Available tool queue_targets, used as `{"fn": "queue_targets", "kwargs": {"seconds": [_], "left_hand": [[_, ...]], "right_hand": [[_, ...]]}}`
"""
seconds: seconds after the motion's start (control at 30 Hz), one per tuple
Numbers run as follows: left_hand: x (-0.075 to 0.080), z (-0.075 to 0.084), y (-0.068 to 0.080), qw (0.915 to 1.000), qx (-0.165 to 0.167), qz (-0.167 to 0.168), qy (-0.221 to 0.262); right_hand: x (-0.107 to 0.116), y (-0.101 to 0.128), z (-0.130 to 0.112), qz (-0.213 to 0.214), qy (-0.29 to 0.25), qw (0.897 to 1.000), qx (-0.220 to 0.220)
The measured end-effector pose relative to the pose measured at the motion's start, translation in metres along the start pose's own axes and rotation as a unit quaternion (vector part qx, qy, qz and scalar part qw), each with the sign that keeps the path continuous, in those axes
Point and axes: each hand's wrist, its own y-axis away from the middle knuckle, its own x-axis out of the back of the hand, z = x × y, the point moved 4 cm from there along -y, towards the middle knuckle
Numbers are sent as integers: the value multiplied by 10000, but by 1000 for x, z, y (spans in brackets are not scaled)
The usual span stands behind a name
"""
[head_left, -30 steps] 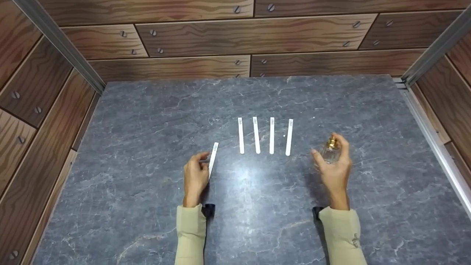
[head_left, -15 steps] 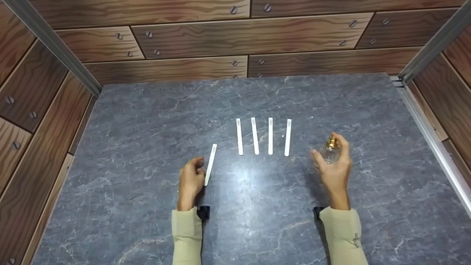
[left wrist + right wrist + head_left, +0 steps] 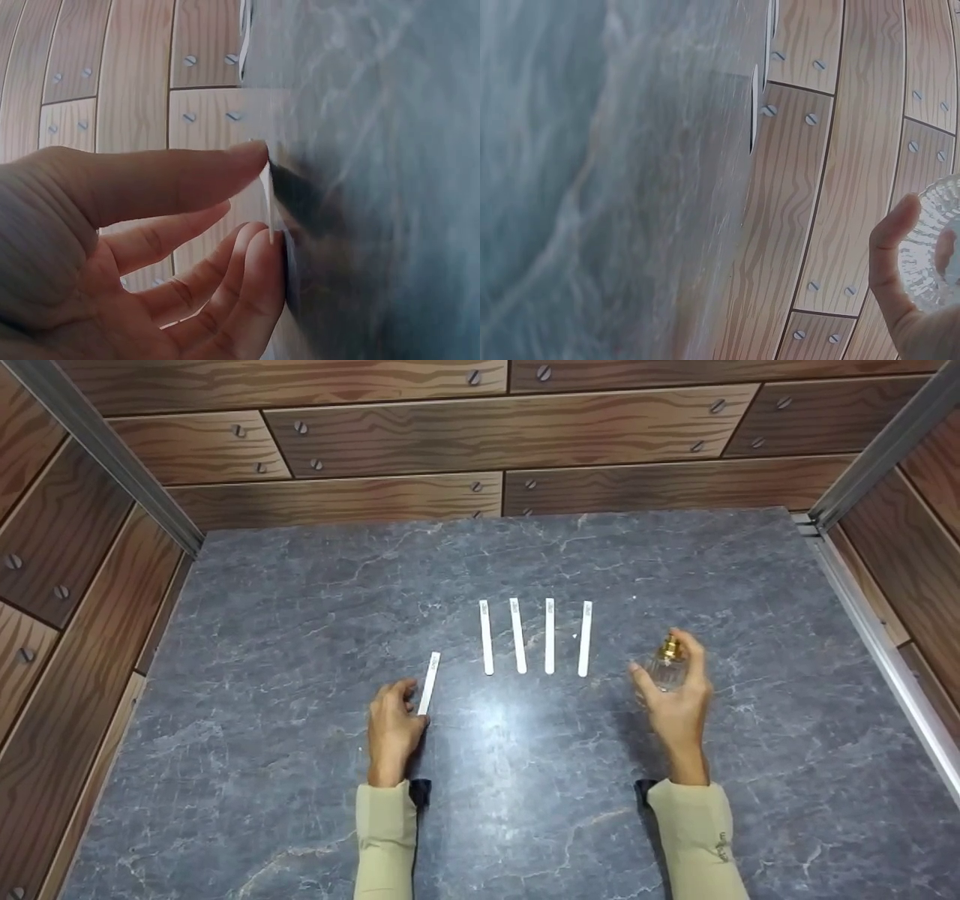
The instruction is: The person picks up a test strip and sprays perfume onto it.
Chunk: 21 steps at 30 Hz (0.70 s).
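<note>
My left hand (image 3: 394, 720) rests on the grey marble table (image 3: 300, 607), and its fingertips (image 3: 259, 154) pinch the near end of a white paper strip (image 3: 430, 681). In the left wrist view the strip (image 3: 268, 202) stands edge-on between two fingertips, close to the tabletop. My right hand (image 3: 679, 705) holds a small clear glass bottle (image 3: 666, 667) with a gold sprayer upright above the table, right of the strips. The bottle (image 3: 937, 247) also shows in the right wrist view beside my thumb (image 3: 892, 240).
Several more white strips (image 3: 550, 636) lie side by side in a row at the table's middle, between my two hands. Wood-patterned walls (image 3: 375, 435) with metal corner rails (image 3: 885, 645) close in the table at the back and both sides.
My left hand let the strip lie flat half a second ago, then moved back onto its near end. The right hand with the bottle has barely shifted.
</note>
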Motion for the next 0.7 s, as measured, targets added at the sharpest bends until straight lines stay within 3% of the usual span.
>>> {"fn": "queue_targets", "kwargs": {"seconds": [0.17, 0.43, 0.7], "left_hand": [[0, 4, 2, 9995, -175, 169, -181], [-2, 5, 6, 9994, -23, -4, -357], [-1, 7, 3, 9983, -436, -46, -372]], "right_hand": [[-2, 0, -5, -12, 13, 10000, 2], [1, -1, -37, -67, -182, 9998, 80], [-1, -4, -42, -69, -253, 9995, 149]]}}
